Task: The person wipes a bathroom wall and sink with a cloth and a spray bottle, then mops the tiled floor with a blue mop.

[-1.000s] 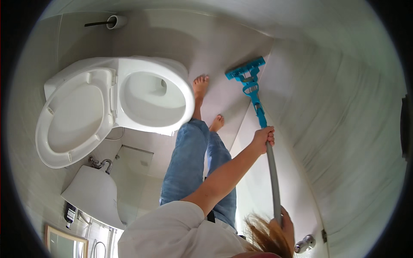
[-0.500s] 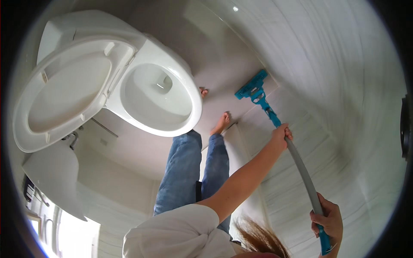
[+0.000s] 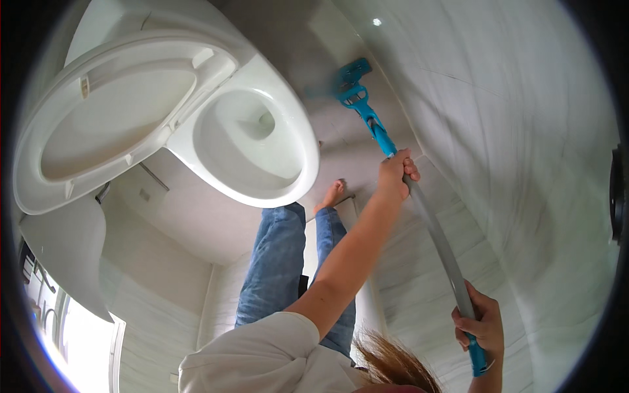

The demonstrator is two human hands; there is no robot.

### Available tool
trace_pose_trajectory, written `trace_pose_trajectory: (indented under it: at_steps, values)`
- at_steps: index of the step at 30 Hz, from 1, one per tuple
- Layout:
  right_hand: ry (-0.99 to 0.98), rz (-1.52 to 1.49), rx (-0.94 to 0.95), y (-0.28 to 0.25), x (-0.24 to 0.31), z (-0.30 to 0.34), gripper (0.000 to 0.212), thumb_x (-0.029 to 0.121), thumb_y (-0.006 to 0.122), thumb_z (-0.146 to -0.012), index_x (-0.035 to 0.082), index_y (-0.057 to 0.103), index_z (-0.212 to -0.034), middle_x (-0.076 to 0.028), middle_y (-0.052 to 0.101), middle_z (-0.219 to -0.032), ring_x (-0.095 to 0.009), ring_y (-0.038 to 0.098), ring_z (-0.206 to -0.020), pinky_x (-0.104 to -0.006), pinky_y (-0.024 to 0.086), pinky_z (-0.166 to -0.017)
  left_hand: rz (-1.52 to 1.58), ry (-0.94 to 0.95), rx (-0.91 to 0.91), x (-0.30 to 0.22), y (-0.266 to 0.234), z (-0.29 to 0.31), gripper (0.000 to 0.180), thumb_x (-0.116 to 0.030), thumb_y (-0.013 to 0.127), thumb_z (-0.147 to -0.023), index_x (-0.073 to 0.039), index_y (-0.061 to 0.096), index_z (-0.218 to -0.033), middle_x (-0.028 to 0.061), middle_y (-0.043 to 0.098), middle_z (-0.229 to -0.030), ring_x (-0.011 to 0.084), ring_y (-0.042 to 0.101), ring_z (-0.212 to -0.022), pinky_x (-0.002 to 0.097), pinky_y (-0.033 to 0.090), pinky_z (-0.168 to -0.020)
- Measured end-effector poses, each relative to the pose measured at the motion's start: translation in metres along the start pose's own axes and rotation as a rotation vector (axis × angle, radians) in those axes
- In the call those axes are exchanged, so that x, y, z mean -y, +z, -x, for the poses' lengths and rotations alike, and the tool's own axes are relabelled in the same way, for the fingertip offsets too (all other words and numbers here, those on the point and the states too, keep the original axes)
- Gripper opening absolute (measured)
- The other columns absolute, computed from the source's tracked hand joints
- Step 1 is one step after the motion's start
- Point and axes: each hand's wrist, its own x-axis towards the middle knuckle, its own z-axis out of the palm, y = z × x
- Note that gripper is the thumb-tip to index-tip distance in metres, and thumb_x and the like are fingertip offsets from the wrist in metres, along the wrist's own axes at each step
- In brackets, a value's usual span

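Mop head (image 3: 350, 82) pushed farther out to 12 o'clock past the toilet bowl (image 3: 252, 141); left hand (image 3: 396, 171) and right hand (image 3: 478, 324) both clamped on the mop handle (image 3: 440, 245) (floor mopping looked mid-way, progress unclear).

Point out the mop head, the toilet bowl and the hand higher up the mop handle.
mop head (image 3: 350, 77), head view, on its teal frame.
toilet bowl (image 3: 246, 141), head view, on the inner white basin.
left hand (image 3: 395, 173), head view, on its back, fingers wrapped round the handle.
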Motion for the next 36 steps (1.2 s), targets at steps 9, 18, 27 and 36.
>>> trace_pose_trajectory:
  at_steps: [9,18,27,36]
  values:
    - [-0.085,0.038,0.035,-0.053,-0.103,-0.058,0.074,-0.014,0.062,-0.079,0.002,0.044,-0.149,-0.006,0.06,-0.074,-0.011,0.054,-0.048,-0.027,0.044,-0.04,-0.164,0.065,-0.035,0.029,-0.047,-0.027,0.028,-0.015,0.066,-0.093,-0.012,0.042,-0.079,-0.0011,0.042,-0.058,0.0118,0.041,-0.045,0.0319,0.034,-0.04]
    - [-0.176,0.296,-0.021,-0.074,-0.15,-0.166,0.066,-0.01,0.067,-0.084,0.004,0.049,-0.146,-0.001,0.059,-0.07,-0.008,0.051,-0.047,-0.0257,0.042,-0.039,-0.202,0.309,0.066,-0.001,-0.057,-0.072,0.032,-0.023,0.065,-0.096,-0.013,0.043,-0.075,-0.0015,0.042,-0.056,0.0116,0.04,-0.042,0.0307,0.033,-0.04]
    - [-0.316,0.282,0.074,-0.011,-0.047,-0.212,0.062,0.001,0.069,-0.087,0.002,0.05,-0.145,-0.001,0.056,-0.068,-0.009,0.052,-0.046,-0.0262,0.039,-0.039,-0.212,0.324,0.052,-0.103,0.013,-0.083,0.031,-0.022,0.066,-0.095,-0.015,0.042,-0.077,-0.0041,0.037,-0.058,0.0082,0.036,-0.045,0.0289,0.031,-0.041]
    - [-0.427,0.212,0.185,0.028,-0.049,-0.239,0.059,0.007,0.068,-0.092,0.0,0.047,-0.147,-0.001,0.055,-0.069,-0.008,0.05,-0.045,-0.026,0.039,-0.038,-0.303,0.407,0.065,-0.155,0.004,-0.099,0.027,-0.018,0.065,-0.094,-0.013,0.044,-0.078,-0.0032,0.039,-0.058,0.009,0.037,-0.045,0.0291,0.032,-0.042]
